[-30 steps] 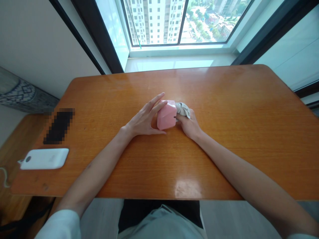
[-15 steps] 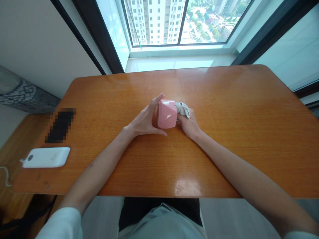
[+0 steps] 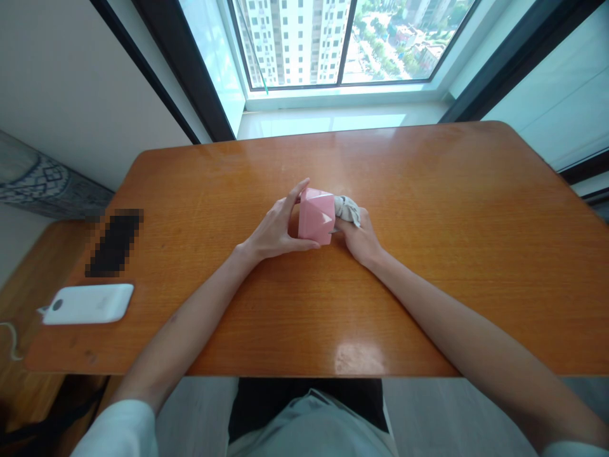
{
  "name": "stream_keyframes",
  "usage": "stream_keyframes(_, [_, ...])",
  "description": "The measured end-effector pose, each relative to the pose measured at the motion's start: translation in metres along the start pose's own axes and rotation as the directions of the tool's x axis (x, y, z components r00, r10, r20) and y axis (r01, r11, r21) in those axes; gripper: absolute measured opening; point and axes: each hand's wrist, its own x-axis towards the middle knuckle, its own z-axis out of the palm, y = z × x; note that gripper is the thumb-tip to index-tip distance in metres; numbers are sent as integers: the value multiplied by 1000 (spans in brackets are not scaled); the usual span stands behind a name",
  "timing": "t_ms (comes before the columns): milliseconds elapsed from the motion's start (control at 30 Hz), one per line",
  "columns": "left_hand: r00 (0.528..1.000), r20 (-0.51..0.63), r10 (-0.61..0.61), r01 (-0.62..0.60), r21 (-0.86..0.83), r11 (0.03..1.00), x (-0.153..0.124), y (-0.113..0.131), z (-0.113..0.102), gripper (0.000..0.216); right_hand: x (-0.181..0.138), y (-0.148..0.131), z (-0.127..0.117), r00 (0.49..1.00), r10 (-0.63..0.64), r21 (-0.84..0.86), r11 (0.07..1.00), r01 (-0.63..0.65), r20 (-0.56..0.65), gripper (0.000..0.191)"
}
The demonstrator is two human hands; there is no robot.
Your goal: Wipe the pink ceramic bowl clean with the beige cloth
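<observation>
A small pink object with glossy flat facets, like a pot (image 3: pixel 316 217), is held above the middle of the wooden table. My left hand (image 3: pixel 276 227) grips it from the left, fingers over the far side and thumb along the near side. On its right side, my right hand (image 3: pixel 358 236) is closed on a crumpled whitish-grey cloth (image 3: pixel 347 209). The cloth touches the pot's right end; whether part of it is inside cannot be seen. Several of my right fingers are hidden behind the cloth and pot.
The wooden table (image 3: pixel 466 254) stretches out on all sides of my hands. At its left lie a white power-bank-like device (image 3: pixel 88 303) and a pixelated dark rectangle (image 3: pixel 115 242). Beyond the far edge is a window (image 3: pixel 340 44); patterned fabric (image 3: pixel 52 178) hangs at the left.
My left thumb has closed in against the pot's near side, where a gap showed before. The pot has tilted a little and shifted slightly left, with the cloth following.
</observation>
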Motion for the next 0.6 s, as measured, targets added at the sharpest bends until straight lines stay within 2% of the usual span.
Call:
stream_keyframes(67, [991, 27, 131, -133, 56, 990, 0, -3, -2, 143, 1, 0, 0, 1000, -9, 6, 1000, 9, -2, 24])
stream_keyframes(133, [970, 52, 239, -244, 119, 963, 1, -1, -4, 135, 3, -1, -1, 1000, -17, 15, 1000, 17, 1, 23])
stream_keyframes(200, [960, 43, 276, -279, 151, 948, 1, 3, -5, 122, 3, -1, -1, 1000, -23, 18, 1000, 23, -4, 24])
stream_keyframes(267, [968, -6, 252, -249, 126, 960, 1, 10, -4, 118, 2, -2, -1, 1000, -26, 5, 1000, 26, -16, 26])
stream_keyframes(333, [983, -46, 178, -175, 62, 983, 1, 14, -2, 118, 1, -2, 0, 999, -33, -14, 999, 33, -14, 26])
stream_keyframes(467, [999, -38, 36, -37, -11, 999, 0, 11, -1, 122, -2, -1, 0, 999, -49, -25, 998, 49, 9, 24])
stream_keyframes(533, [998, -14, 54, -54, 26, 998, 0, 5, -1, 134, -2, 0, 0, 999, -45, -20, 999, 45, 5, 22])
stream_keyframes(600, [993, 2, 120, -120, 76, 990, 0, -1, -2, 146, -1, 0, -1, 1000, -25, -22, 999, 25, 0, 22])
